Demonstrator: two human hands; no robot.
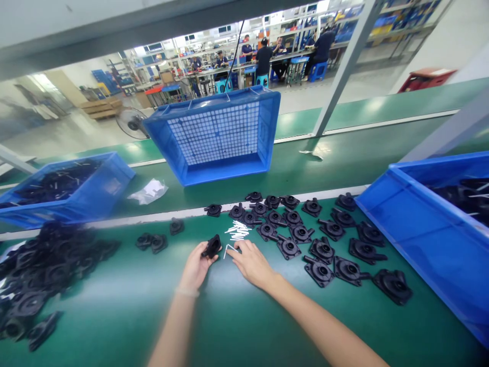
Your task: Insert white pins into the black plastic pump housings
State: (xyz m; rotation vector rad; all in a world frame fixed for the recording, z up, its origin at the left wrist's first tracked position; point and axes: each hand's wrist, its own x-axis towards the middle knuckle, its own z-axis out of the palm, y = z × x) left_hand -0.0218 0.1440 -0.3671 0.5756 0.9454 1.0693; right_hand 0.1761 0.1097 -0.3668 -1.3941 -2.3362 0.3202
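My left hand (196, 269) is closed around a black plastic pump cover (212, 247), which it holds tilted a little above the green table. Just to its right, my right hand (251, 260) has its thumb and fingertips drawn together on a thin white rod (226, 251), which shows as an angled shape. Beyond the right fingertips lies a small pile of short white rods (237, 230). Several black pump covers (288, 246) are spread on the table to the right of that pile. Their round hubs face up and their spouts point various ways.
A heap of black parts (49, 275) covers the left side, with a few loose covers (157, 242) nearer the middle. Blue bins stand at left (110, 186) and right (420, 229). An empty blue crate (223, 171) tilts at the back, near a plastic bag (151, 192). People sit farther off.
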